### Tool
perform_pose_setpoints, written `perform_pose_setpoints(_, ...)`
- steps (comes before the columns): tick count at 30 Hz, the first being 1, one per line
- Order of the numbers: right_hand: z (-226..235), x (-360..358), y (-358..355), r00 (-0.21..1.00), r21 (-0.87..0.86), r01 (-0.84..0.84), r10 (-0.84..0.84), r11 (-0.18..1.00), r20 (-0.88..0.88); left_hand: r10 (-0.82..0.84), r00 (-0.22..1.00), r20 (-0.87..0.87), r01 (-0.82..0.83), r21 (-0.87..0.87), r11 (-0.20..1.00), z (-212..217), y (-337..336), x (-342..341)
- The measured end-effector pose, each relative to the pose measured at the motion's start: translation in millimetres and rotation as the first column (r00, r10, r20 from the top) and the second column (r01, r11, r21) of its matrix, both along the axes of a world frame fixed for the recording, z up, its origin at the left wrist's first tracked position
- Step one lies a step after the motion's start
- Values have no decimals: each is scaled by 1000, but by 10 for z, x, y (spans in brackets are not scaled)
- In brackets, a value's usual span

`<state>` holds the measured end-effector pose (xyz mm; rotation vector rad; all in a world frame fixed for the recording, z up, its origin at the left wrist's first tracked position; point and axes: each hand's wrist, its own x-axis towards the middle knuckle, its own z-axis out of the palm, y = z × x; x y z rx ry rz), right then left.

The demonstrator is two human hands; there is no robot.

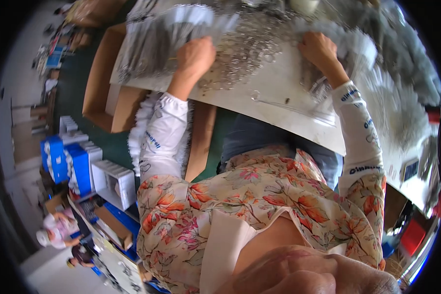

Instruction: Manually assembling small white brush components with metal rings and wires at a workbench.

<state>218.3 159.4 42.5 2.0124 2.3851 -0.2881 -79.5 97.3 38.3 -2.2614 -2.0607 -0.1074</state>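
Resting on a heap of small metal rings (240, 54), the left hand (196, 55) is loosely closed (grip unclear). The right hand (318, 49) clutches clear packets (323, 85) on the counter (279, 98). Most rings look unsorted.

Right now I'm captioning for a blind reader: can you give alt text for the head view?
Seen from above, a person's left hand and right hand work in a heap of small metal rings on a white table. Cardboard boxes sit to the left.

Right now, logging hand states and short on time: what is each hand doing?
Left hand: closed, resting among the small metal rings.
Right hand: curled on clear packets; grip cannot be told.
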Motion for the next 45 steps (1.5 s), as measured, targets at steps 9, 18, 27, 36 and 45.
perform_pose_setpoints(9,-69,435,51,936,-216,-114,31,970,-351,-193,884,425,144,144,979,63,23,91)
perform_pose_setpoints(18,379,946,-191,832,6,108,-87,994,-548,169,802,572,-330,190,925,337,728,-950)
perform_pose_setpoints(27,670,2155,-229,316,161,504,-7,849,-949,139,932,335,-132,-44,990,-571,1043,-2204)
perform_pose_setpoints(36,-298,2649,-552,830,203,532,-460,822,-314,-261,700,665,-104,457,884,391,619,-870)
perform_pose_setpoints(45,-184,2430,-500,823,191,489,-377,851,-425,-129,600,790,49,124,991,470,201,256)
